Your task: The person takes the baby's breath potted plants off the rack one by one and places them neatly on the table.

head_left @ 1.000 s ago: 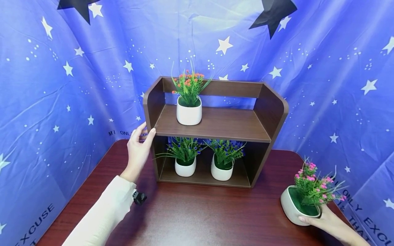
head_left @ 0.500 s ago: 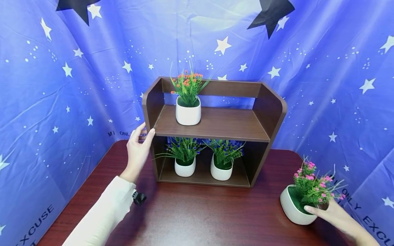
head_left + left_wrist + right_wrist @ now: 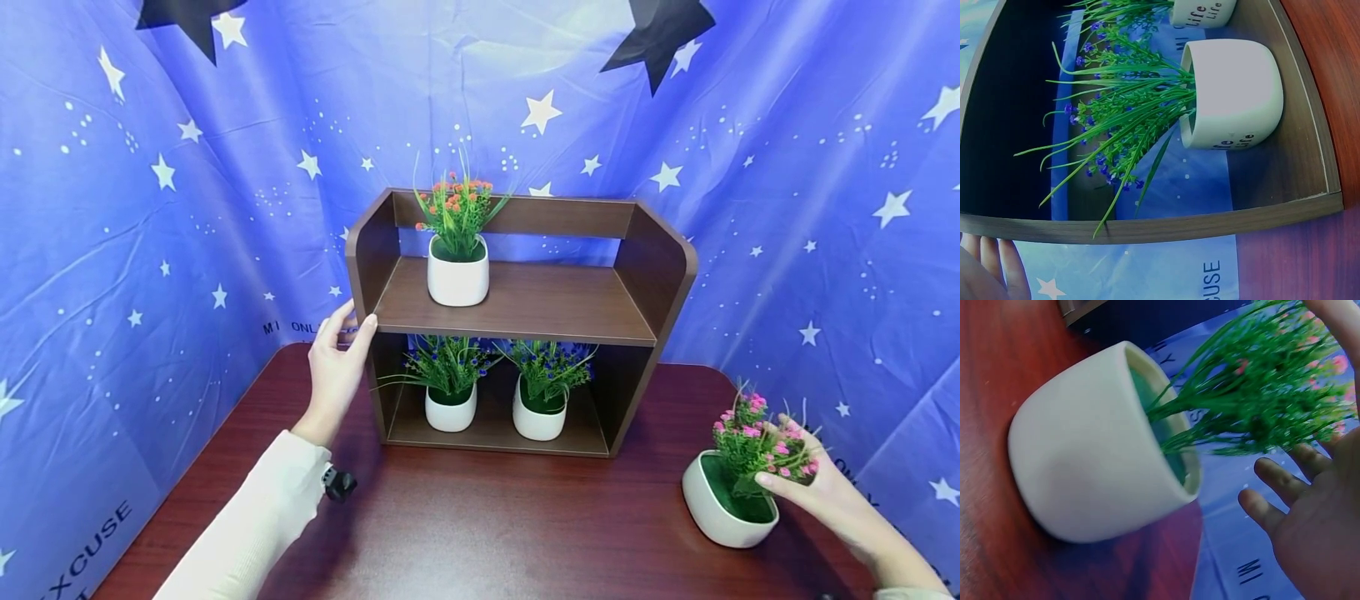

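Note:
A brown two-tier shelf (image 3: 517,308) stands on the table. My left hand (image 3: 337,367) rests against its left side panel, thumb at the front edge and fingers along the outer face; those fingers (image 3: 1007,269) show straight in the left wrist view. At the right, a white pot (image 3: 723,508) with pink flowers (image 3: 757,437) stands on the tabletop. Beside it my right hand (image 3: 813,483) has its fingers and thumb spread about the flowers, off the pot. In the right wrist view, gaps show between the right fingers (image 3: 1279,481) and the pot.
A white pot (image 3: 459,282) with orange flowers sits on the upper tier, left of middle. Two white pots with blue flowers, a left one (image 3: 452,412) and a right one (image 3: 540,417), stand below. A blue star-patterned curtain (image 3: 225,183) encloses the dark red table (image 3: 480,517).
My right hand has let go of the pink-flowered pot and moved up to the flowers, its fingers spreading. The pot stays in place. My left hand keeps its position at the shelf.

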The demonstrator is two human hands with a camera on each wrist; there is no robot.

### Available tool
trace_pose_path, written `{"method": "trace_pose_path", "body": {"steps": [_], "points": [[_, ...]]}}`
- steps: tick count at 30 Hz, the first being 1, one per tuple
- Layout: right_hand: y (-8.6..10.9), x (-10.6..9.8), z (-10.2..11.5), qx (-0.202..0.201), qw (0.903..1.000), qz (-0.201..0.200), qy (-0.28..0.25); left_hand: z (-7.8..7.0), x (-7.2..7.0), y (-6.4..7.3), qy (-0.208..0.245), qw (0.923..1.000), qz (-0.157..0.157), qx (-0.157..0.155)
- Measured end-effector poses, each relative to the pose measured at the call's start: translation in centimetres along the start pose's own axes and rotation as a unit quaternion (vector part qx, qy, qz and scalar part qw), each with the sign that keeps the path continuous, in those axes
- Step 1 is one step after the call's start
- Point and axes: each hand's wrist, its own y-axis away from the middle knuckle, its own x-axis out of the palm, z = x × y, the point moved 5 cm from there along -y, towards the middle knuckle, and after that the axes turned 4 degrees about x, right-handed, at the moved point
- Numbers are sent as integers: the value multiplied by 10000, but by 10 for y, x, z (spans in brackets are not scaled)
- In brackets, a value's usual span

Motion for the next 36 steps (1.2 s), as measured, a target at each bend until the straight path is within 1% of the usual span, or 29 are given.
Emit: {"method": "trace_pose_path", "body": {"steps": [4,7,10,14,19,26,32,36], "points": [[-3,-6,15,-291,9995,-96,-126,0,1,0,4,10000,-8,-26],[-8,-10,28,-634,9978,-182,-20,1,1,0,-10,10000,-27,-57],[-13,-14,39,-854,9958,-284,173,2,0,0,-8,10000,-25,-69],[-19,-17,50,-980,9941,-364,275,1,0,0,23,10000,-10,-87],[-22,-21,65,-1099,9930,-423,111,-1,0,1,-16,10000,-11,-64],[-26,-26,97,-1402,9887,-509,128,2,0,0,33,10000,-41,-63],[-28,-24,127,-1554,9862,-500,288,2,0,0,12,10000,-40,-36],[-29,-18,143,-1638,9852,-393,313,0,0,0,-4,10000,-25,-23]]}}
